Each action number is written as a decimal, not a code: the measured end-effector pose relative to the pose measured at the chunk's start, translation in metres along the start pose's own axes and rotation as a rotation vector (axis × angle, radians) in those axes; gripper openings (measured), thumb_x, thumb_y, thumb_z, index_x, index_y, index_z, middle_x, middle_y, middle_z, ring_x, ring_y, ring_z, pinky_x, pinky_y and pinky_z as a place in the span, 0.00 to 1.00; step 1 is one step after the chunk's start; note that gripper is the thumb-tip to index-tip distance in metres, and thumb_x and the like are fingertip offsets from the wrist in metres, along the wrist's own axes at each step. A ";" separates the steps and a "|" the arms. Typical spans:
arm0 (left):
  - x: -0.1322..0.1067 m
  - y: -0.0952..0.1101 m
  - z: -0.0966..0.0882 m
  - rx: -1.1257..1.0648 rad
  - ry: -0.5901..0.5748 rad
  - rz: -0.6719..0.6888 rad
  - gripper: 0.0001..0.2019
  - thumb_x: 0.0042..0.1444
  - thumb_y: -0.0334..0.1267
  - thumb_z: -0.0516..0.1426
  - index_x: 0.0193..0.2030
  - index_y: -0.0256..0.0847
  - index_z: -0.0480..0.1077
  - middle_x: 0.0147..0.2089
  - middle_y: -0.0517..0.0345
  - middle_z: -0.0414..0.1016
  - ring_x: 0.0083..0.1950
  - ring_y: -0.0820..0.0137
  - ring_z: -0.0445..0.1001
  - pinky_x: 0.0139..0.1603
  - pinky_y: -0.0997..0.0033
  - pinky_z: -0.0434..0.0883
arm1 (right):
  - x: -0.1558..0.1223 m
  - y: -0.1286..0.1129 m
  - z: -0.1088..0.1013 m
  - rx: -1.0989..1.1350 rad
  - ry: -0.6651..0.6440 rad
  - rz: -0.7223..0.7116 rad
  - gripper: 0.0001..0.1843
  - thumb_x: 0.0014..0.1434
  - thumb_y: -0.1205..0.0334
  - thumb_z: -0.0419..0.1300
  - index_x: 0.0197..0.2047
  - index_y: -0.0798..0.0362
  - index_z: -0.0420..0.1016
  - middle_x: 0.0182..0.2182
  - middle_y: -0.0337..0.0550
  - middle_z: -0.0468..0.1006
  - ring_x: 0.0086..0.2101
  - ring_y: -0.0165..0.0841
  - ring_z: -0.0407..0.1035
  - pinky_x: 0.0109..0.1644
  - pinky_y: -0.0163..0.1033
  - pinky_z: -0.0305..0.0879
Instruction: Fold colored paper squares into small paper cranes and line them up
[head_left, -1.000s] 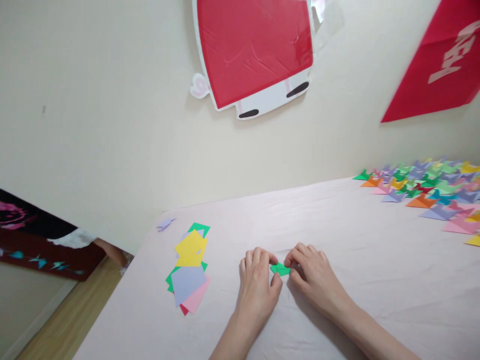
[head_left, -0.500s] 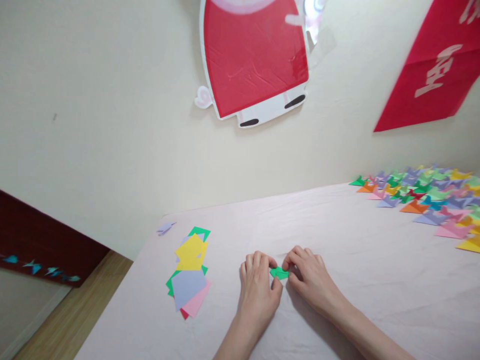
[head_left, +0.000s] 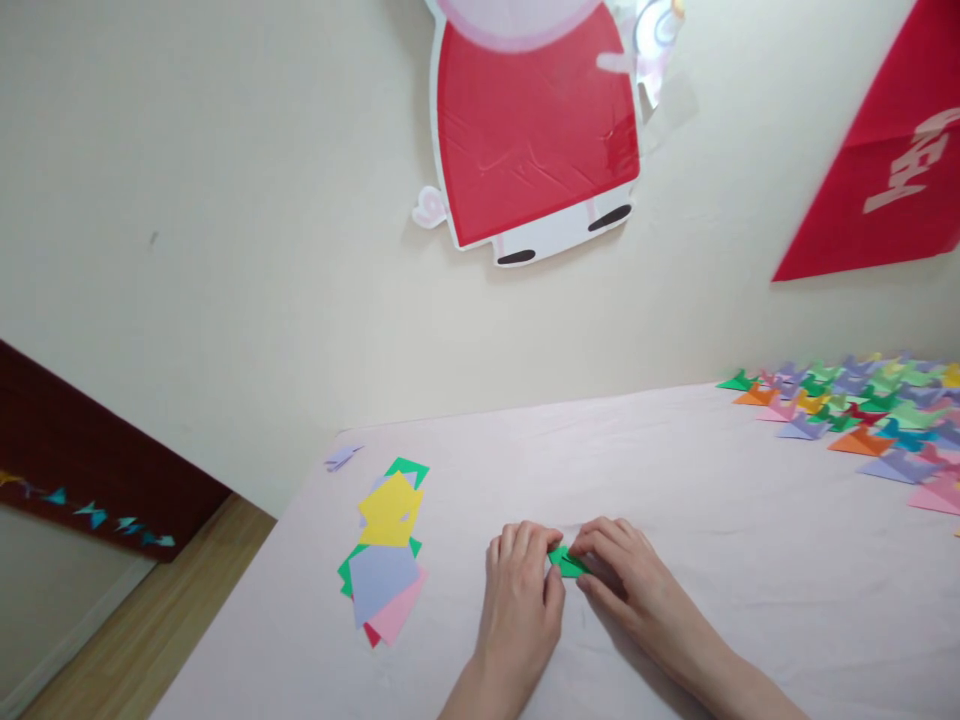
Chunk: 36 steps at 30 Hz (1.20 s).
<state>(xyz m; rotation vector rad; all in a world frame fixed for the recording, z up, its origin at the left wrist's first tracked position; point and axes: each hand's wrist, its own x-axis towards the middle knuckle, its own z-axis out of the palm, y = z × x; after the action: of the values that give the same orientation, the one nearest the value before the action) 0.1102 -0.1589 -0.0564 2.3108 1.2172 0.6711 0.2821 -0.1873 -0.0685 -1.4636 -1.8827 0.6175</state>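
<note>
A small folded green paper lies on the pale pink tablecloth, pinched between both hands. My left hand has its fingers curled and grips the paper's left end. My right hand presses and pinches its right end with curled fingertips. Most of the green paper is hidden under the fingers.
A loose stack of coloured paper squares lies to the left of my hands, with a small lilac folded piece near the table's far corner. Several folded paper figures are spread at the far right. The table's left edge drops to a wooden floor.
The view has shifted, so everything sits slightly lower and to the right in the frame. My hands stay on the green paper, fingers pressed a little closer over it.
</note>
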 end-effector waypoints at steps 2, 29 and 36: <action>0.000 0.000 0.000 -0.003 -0.007 0.022 0.19 0.54 0.21 0.51 0.50 0.46 0.65 0.48 0.57 0.71 0.51 0.62 0.66 0.52 0.60 0.62 | 0.002 0.001 0.001 0.000 0.003 0.000 0.10 0.61 0.72 0.55 0.40 0.48 0.72 0.40 0.43 0.75 0.43 0.39 0.67 0.49 0.45 0.63; 0.009 -0.003 -0.003 -0.304 0.128 -0.008 0.06 0.66 0.34 0.53 0.36 0.43 0.67 0.40 0.57 0.71 0.45 0.65 0.69 0.46 0.66 0.65 | 0.000 0.000 0.000 0.094 0.145 0.028 0.10 0.66 0.62 0.50 0.33 0.49 0.68 0.30 0.40 0.72 0.33 0.36 0.68 0.38 0.40 0.64; 0.013 -0.016 -0.004 -0.399 0.135 -0.138 0.08 0.65 0.38 0.53 0.34 0.42 0.67 0.35 0.59 0.69 0.38 0.67 0.68 0.40 0.70 0.63 | 0.002 0.010 -0.001 0.224 0.147 0.100 0.10 0.66 0.57 0.51 0.38 0.49 0.71 0.34 0.41 0.74 0.36 0.36 0.68 0.42 0.40 0.64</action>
<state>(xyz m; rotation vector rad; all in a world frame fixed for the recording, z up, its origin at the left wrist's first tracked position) 0.1039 -0.1389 -0.0595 1.8630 1.1651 0.9365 0.2891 -0.1832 -0.0748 -1.4226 -1.5818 0.7228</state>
